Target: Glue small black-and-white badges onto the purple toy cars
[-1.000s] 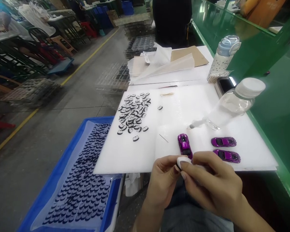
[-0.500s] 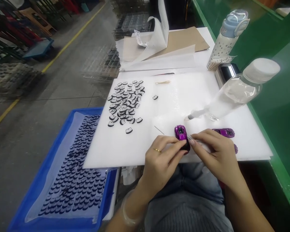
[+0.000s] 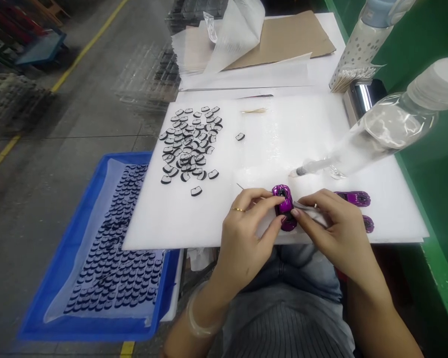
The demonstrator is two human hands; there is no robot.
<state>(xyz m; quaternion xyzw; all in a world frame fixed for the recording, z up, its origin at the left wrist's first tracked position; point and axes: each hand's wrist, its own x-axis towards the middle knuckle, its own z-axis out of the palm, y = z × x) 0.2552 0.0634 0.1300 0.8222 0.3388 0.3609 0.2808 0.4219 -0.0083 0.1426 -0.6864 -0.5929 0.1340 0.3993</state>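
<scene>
A shiny purple toy car (image 3: 285, 205) with a black section is held close to the front edge of the white board (image 3: 194, 223). My left hand (image 3: 248, 219) grips it from the left, thumb and fingers on its body. On its other side my right hand (image 3: 332, 223) is closed around a folded white cloth or tissue (image 3: 313, 214), whose tip meets the car's side. Two more purple cars lie right of that hand: one whole car (image 3: 354, 198) and another car (image 3: 368, 223) partly hidden by it.
Many small dark curved pieces (image 3: 190, 144) are spread at the board's left. A blue tray (image 3: 59, 248) of similar pieces sits lower left. A clear bottle (image 3: 392, 124), cotton swabs (image 3: 354, 77), a spotted bottle (image 3: 362, 44) and a green wall (image 3: 429, 44) are at right.
The camera view has shifted, so the bench items sit a little higher. My left fingers have moved up along the car, showing its black section and rear end.
</scene>
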